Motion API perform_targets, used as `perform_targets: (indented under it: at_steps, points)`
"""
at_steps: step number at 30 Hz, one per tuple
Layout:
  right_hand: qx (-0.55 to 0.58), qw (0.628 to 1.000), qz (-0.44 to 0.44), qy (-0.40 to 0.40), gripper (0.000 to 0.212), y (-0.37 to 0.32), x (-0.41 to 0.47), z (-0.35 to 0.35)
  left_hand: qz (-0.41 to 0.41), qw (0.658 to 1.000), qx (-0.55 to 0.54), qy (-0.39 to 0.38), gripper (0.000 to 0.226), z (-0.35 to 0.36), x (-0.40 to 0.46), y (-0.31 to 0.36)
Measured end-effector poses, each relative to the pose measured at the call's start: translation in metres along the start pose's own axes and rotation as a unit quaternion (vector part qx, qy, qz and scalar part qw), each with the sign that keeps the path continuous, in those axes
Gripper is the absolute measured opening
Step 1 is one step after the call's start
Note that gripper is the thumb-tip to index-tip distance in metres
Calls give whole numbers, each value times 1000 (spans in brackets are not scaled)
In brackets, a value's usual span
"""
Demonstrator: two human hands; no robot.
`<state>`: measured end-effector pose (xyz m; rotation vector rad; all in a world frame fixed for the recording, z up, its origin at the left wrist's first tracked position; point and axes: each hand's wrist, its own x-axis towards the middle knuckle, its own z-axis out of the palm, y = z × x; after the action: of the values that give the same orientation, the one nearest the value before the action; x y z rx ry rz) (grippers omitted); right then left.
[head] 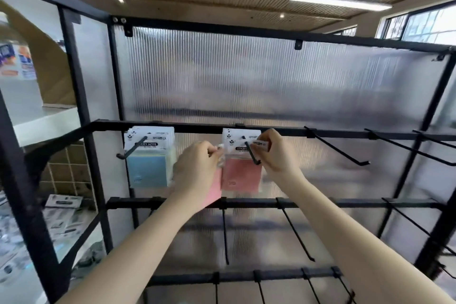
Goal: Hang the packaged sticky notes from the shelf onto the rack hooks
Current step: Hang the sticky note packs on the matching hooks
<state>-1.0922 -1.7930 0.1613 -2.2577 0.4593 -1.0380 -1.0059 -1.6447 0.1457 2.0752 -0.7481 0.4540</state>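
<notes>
Head view, black wire rack [172, 128] with ribbed translucent back panel.

Done so far, judging from the layout: the top rail's leftmost hook [130, 152] carries a stack of blue sticky-note packs [149, 155], several deep. The second hook [253, 153] along the rail carries pink sticky-note packs [240, 173], at least one seated near the rail.

In hand: another pink pack [217, 187] is being worked onto that second hook. Left hand [197, 168] has its grip closed, fingers curled on the pack's upper left edge; the pink body hangs down below the palm. Right hand [276, 153] pinches the white header card [261, 143] at its right end, just beside the hook shaft. Cannot tell whether the header hole is over the hook tip yet; motion blur here.

Left to do: the remaining hooks [338, 148] toward the right end of the top rail are bare, as are the hooks [296, 232] on the lower rails. More packs [63, 201] lie on the shelf at lower left, behind the rack's left post. Estimate: early stage, most hooks unfilled.
</notes>
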Motion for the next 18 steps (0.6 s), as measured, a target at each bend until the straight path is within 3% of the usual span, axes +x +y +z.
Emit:
perform_targets:
  at_steps: [4, 11, 15, 18]
  points:
    - [-11, 1000, 1, 15, 20, 3, 7, 7, -10, 1000, -5, 22, 12, -10, -4, -11]
    - [-51, 997, -25, 56, 32, 0, 6, 4, 80, 994, -65, 28, 14, -41, -20, -4]
    - [29, 986, -103, 130, 10, -19, -16, -22, 134, 980, -140, -34, 23, -65, -34, 18]
    - [153, 972, -158, 82, 16, -37, -43, -45, 162, 961, -187, -122, 25, -78, -45, 36]
